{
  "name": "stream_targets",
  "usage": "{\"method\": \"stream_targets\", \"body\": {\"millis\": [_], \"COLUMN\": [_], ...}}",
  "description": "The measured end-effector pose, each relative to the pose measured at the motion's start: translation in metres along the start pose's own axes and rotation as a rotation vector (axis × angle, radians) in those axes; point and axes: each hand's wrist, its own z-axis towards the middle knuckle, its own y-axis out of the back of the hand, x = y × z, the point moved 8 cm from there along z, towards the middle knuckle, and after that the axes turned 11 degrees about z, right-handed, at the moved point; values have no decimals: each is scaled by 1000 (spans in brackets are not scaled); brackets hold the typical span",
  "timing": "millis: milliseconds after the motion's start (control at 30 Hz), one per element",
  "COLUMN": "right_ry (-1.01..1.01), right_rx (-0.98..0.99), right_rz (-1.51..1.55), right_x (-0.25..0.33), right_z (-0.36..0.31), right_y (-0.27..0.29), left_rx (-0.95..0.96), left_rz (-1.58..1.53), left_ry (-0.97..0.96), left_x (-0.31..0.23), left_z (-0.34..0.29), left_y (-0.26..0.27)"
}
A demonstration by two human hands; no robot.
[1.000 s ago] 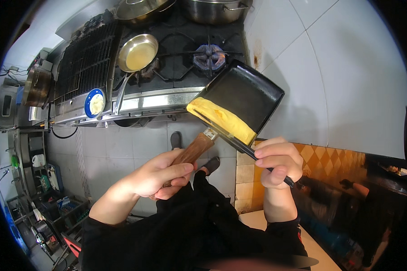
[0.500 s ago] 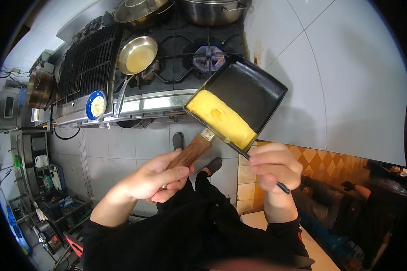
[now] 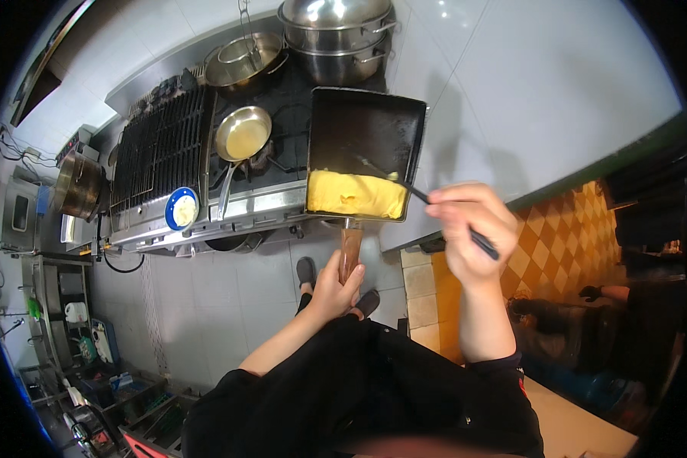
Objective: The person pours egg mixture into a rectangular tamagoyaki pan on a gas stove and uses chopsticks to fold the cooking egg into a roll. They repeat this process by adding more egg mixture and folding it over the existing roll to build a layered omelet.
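Note:
My left hand (image 3: 336,288) is closed round the wooden handle (image 3: 350,256) of a square black omelette pan (image 3: 366,133), which hangs in the air in front of the stove. A thick yellow rolled omelette (image 3: 355,195) lies along the pan's near wall, by the handle. Between the fingers of my right hand (image 3: 477,229) is a slim utensil with a black handle (image 3: 485,244). It reaches over the pan's right wall, its far end just above the omelette; I cannot make out the shape of its tip.
On the stove, a small frying pan (image 3: 244,143) holds pale yellow liquid. A blue-rimmed bowl (image 3: 182,208) sits on the front ledge beside the grill grate (image 3: 160,149). Large pots (image 3: 336,65) stand behind, a white tiled wall (image 3: 496,91) to the right. Another person's gloved hand (image 3: 590,293) shows far right.
The pan has turned upright in view and moved farther from me, over the stove's front. My left arm has stretched out, and the utensil has shifted to the omelette's far side.

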Motion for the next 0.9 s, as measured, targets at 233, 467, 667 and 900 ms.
{"method": "stream_targets", "body": {"millis": [233, 467, 667, 900], "right_ry": [92, 170, 125, 81], "right_rx": [213, 104, 103, 89], "right_rz": [39, 82, 72, 26], "right_x": [38, 50, 55, 47], "right_z": [-1, -8, -6, 1], "right_y": [-36, -37, -40, -39], "left_rx": [0, -15, -14, 4], "left_rz": [-96, -72, -18, -14], "left_ry": [-156, -223, -224, -181], "left_x": [-13, -20, -17, -18], "left_z": [-16, -25, -25, -19], "left_y": [-4, -1, 0, -6]}}
